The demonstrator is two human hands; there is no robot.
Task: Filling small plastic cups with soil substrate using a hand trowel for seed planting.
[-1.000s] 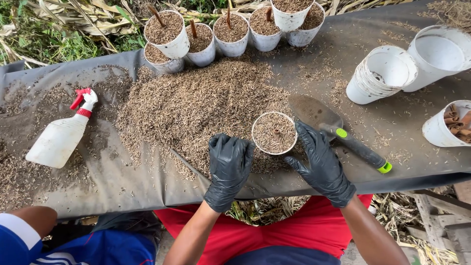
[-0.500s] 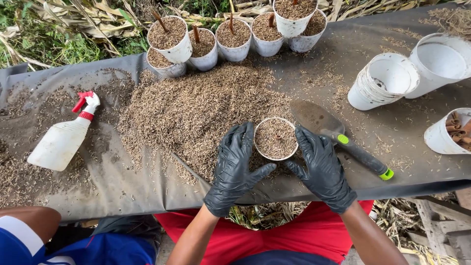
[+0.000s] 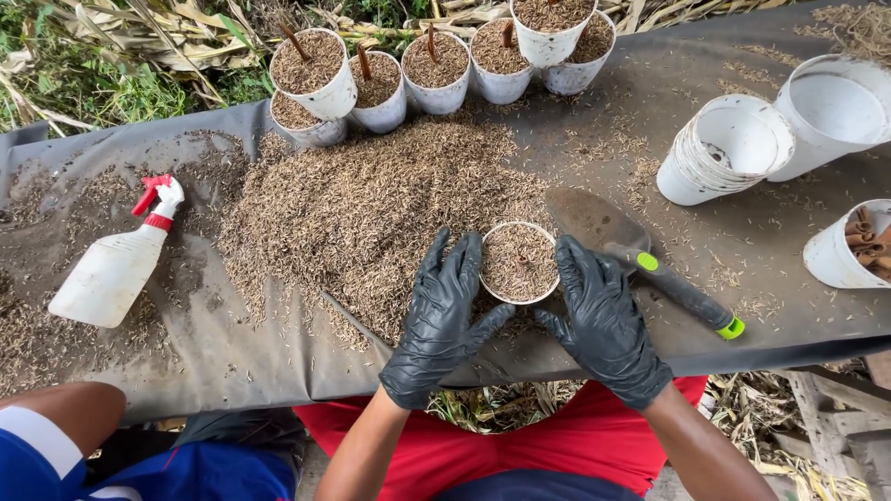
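Potting session, well underway by the look of it. Both hands in black gloves, cupped around one small white cup [image 3: 519, 262] filled to the rim with husk mix: left hand [image 3: 444, 315] pressed flat-fingered against its left side, right hand [image 3: 601, 315] against its right side, thumbs meeting below it. Fingers spread, not clenched — more steadying than squeezing. Cup sitting on the dark sheet [image 3: 232, 362] at the near edge of the big husk pile [image 3: 371, 204], just left of the trowel [image 3: 640, 264], which lies untouched with its green-tipped handle pointing away to the right.

Done so far, judging from the layout: a row of filled cups [image 3: 436, 65] at the far edge, several with a brown stick cutting poking up. Hard to count exactly, some half hidden behind others.

Left to do, probably: no cutting visible in the cup between the hands, so likely still needs one. Off to the right, a stack of empty white cups [image 3: 724, 153], a larger empty tub [image 3: 831, 116], and a cup of brown cuttings [image 3: 849, 246] — plenty waiting. Spray bottle [image 3: 116, 264] lying on its side far left. Someone else's blue sleeve [image 3: 37, 459] at the bottom left corner.
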